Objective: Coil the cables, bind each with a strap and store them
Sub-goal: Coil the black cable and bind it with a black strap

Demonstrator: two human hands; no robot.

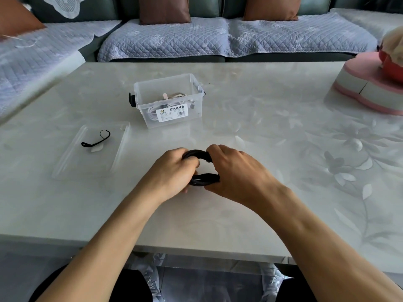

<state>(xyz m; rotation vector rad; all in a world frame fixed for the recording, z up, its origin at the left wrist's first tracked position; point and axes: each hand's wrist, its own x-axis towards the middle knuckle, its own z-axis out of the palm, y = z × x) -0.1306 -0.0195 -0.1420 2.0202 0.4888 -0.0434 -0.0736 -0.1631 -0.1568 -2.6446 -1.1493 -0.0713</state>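
Hands point(201, 171) around black cable coil point(197, 154), opposite sides.

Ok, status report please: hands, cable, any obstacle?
Left hand and right hand both grip black cable coil. Strap lies on lid, unused. No obstacle.

one head camera, looking down the table

we're riding on the person's head, wide-angle, facing forward and tilted down across the pale table point(261, 171). both forearms reach in from the bottom edge, close to the lens. the sofa point(218, 40) fills the far top. just this single view, so no overlap with another.
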